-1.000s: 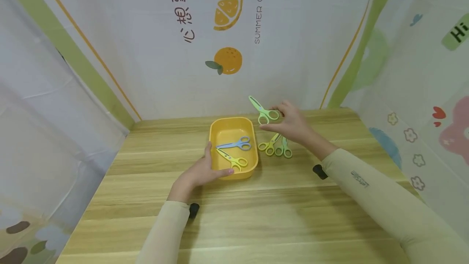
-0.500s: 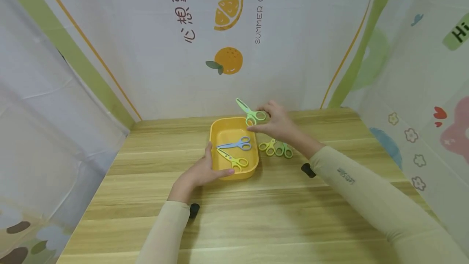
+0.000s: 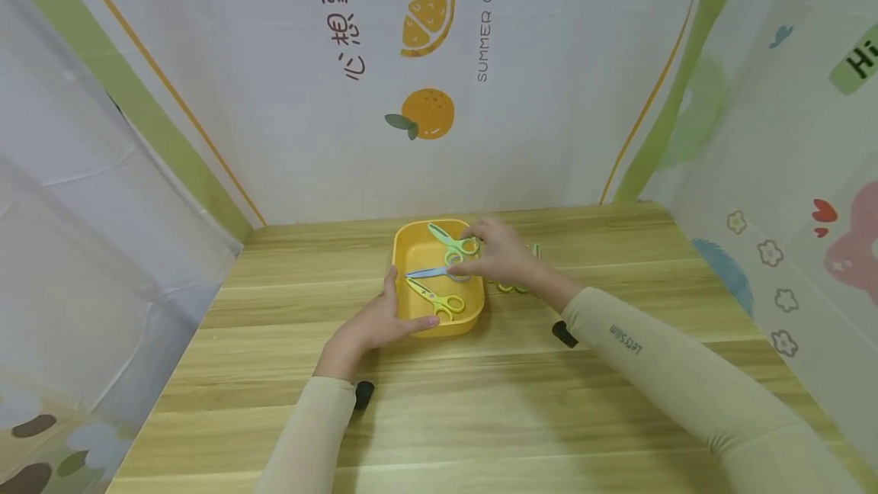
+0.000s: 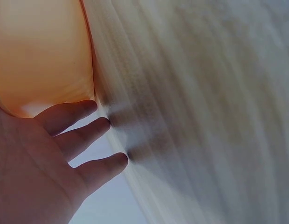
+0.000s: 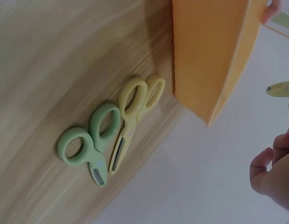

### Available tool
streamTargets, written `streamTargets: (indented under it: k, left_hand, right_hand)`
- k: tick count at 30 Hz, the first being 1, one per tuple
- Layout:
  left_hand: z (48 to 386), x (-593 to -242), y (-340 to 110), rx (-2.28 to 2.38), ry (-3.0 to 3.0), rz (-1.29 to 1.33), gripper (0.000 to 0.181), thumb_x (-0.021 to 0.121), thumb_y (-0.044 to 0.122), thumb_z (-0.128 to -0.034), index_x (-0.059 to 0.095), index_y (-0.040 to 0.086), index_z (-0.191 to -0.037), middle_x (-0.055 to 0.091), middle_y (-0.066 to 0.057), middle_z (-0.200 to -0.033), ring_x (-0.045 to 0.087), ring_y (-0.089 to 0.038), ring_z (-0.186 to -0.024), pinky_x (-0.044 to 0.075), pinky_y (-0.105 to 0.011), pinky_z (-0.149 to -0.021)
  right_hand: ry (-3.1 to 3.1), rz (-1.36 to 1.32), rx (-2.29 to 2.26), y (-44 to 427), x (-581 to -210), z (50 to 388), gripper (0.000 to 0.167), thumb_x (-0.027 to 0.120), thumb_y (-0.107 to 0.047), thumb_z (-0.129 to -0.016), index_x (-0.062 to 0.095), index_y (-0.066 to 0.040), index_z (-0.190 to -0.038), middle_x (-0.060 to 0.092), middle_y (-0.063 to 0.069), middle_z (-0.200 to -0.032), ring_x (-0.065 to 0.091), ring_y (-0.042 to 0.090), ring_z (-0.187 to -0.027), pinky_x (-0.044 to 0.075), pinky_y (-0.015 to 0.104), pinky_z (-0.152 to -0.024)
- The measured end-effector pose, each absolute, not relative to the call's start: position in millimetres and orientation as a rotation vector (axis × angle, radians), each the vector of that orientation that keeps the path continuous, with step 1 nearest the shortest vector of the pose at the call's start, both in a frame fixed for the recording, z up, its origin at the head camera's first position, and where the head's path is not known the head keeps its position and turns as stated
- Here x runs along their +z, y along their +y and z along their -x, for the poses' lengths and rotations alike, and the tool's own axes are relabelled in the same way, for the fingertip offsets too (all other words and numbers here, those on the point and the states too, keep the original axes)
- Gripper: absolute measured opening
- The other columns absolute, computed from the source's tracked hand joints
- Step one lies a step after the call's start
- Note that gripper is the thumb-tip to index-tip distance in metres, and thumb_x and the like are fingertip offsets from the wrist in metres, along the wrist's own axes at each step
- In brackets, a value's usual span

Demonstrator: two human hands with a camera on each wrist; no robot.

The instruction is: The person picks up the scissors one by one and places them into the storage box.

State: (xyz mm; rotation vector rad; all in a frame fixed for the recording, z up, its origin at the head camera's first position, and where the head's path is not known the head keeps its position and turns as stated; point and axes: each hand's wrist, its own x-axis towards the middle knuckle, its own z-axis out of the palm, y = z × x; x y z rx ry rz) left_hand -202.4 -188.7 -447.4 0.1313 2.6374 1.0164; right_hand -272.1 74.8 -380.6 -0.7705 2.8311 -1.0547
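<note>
In the head view a yellow bin [image 3: 420, 238] holds blue scissors [image 3: 427, 273] and yellow scissors [image 3: 439, 299]. My right hand [image 3: 504, 254] pinches light green scissors [image 3: 446, 238] by the handles over the bin's right part. The left hand [image 3: 373, 320] grips the bin's near left corner, thumb on the near rim. In the left wrist view that hand [image 4: 46, 163] has its fingers against the bin's wall [image 4: 46, 56]. In the right wrist view, green scissors [image 5: 95, 156] and pale yellow scissors [image 5: 128, 123] lie beside the bin [image 5: 207, 51]; the right hand [image 5: 277, 175] shows at the edge.
The wooden table [image 3: 274, 341] meets a printed white curtain [image 3: 309, 158] at its back edge. Other curtains hang at the left and right. Right of the bin, the two loose scissors are mostly behind the right hand in the head view.
My right hand has carried the light green scissors left and down, from above the loose scissors to the bin. The left hand and the bin have stayed in place.
</note>
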Motion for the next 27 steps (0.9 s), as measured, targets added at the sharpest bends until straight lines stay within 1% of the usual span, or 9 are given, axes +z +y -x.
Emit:
streamTargets:
  k: [3, 5, 8, 11, 13, 15, 18, 23, 27]
  left_hand:
    - [203, -448, -189, 1.019, 2.635, -0.127, 0.141, 0.077, 0.073, -0.0845, -0.020, 0.017, -0.169, 0.031, -0.030, -0.171, 0.040, -0.045, -0.156, 0.035, -0.062, -0.126]
    - [203, -448, -189, 1.019, 2.637, -0.136, 0.141, 0.077, 0.072, -0.0850, -0.020, 0.016, -0.169, 0.030, -0.031, -0.171, 0.040, -0.045, -0.156, 0.035, -0.062, -0.126]
    - [204, -448, -189, 1.020, 2.636, -0.140, 0.140, 0.077, 0.072, -0.0855, -0.020, 0.015, -0.169, 0.031, -0.032, -0.170, 0.041, -0.045, -0.155, 0.036, -0.062, -0.126]
    - [204, -448, -189, 1.020, 2.635, -0.137, 0.140, 0.076, 0.072, -0.0860, -0.020, 0.014, -0.169, 0.031, -0.032, -0.170, 0.041, -0.045, -0.155, 0.036, -0.061, -0.126]
    - [204, -448, -189, 1.018, 2.634, -0.131, 0.140, 0.076, 0.072, -0.0860, -0.020, 0.014, -0.169, 0.031, -0.032, -0.170, 0.041, -0.045, -0.155, 0.036, -0.061, -0.126]
    - [203, -448, -189, 1.018, 2.633, -0.131, 0.139, 0.076, 0.072, -0.0864, -0.020, 0.014, -0.169, 0.031, -0.032, -0.170, 0.041, -0.045, -0.155, 0.036, -0.061, -0.126]
    - [203, -448, -189, 1.019, 2.633, -0.133, 0.139, 0.076, 0.071, -0.0865, -0.020, 0.014, -0.169, 0.031, -0.032, -0.170, 0.040, -0.045, -0.155, 0.036, -0.061, -0.126]
    - [202, -447, -189, 1.029, 2.629, -0.130, 0.139, 0.076, 0.072, -0.0862, -0.019, 0.014, -0.169, 0.029, -0.032, -0.171, 0.039, -0.045, -0.156, 0.035, -0.061, -0.126]
    - [203, -448, -188, 1.018, 2.633, -0.131, 0.140, 0.075, 0.075, -0.0850, -0.019, 0.015, -0.170, 0.029, -0.031, -0.171, 0.039, -0.045, -0.156, 0.035, -0.062, -0.126]
  right_hand:
    - [2.829, 0.756, -0.987, 74, -385, 270, 0.074, 0.093, -0.049, -0.080, 0.069, -0.006, -0.135, 0.064, 0.013, -0.134, 0.061, 0.030, -0.119, 0.056, 0.050, -0.102]
    - [2.830, 0.737, -0.959, 73, -388, 268, 0.074, 0.093, -0.050, -0.079, 0.070, -0.008, -0.135, 0.065, 0.013, -0.137, 0.062, 0.032, -0.121, 0.055, 0.052, -0.103]
    - [2.833, 0.728, -0.926, 71, -393, 268, 0.071, 0.092, -0.049, -0.079, 0.071, -0.008, -0.134, 0.066, 0.012, -0.137, 0.062, 0.034, -0.124, 0.054, 0.055, -0.105]
    - [2.835, 0.730, -0.852, 68, -401, 269, 0.068, 0.092, -0.048, -0.079, 0.073, -0.009, -0.132, 0.066, 0.011, -0.136, 0.062, 0.033, -0.125, 0.053, 0.055, -0.106]
    - [2.845, 0.752, -0.768, 66, -407, 271, 0.068, 0.092, -0.050, -0.079, 0.074, -0.009, -0.130, 0.067, 0.010, -0.136, 0.063, 0.031, -0.126, 0.048, 0.055, -0.111]
    - [2.845, 0.764, -0.698, 65, -412, 271, 0.069, 0.092, -0.051, -0.079, 0.074, -0.008, -0.130, 0.067, 0.009, -0.136, 0.064, 0.030, -0.126, 0.044, 0.055, -0.113]
    - [2.841, 0.787, -0.628, 62, -418, 271, 0.071, 0.092, -0.051, -0.080, 0.073, -0.006, -0.132, 0.069, 0.009, -0.134, 0.065, 0.028, -0.123, 0.039, 0.058, -0.114]
    - [2.838, 0.813, -0.532, 55, -422, 273, 0.076, 0.088, -0.053, -0.085, 0.068, -0.006, -0.141, 0.067, 0.008, -0.128, 0.062, 0.025, -0.115, 0.043, 0.057, -0.109]
    - [2.846, 0.819, -0.462, 50, -424, 276, 0.080, 0.085, -0.056, -0.087, 0.064, -0.006, -0.146, 0.065, 0.009, -0.129, 0.061, 0.025, -0.114, 0.045, 0.057, -0.109]
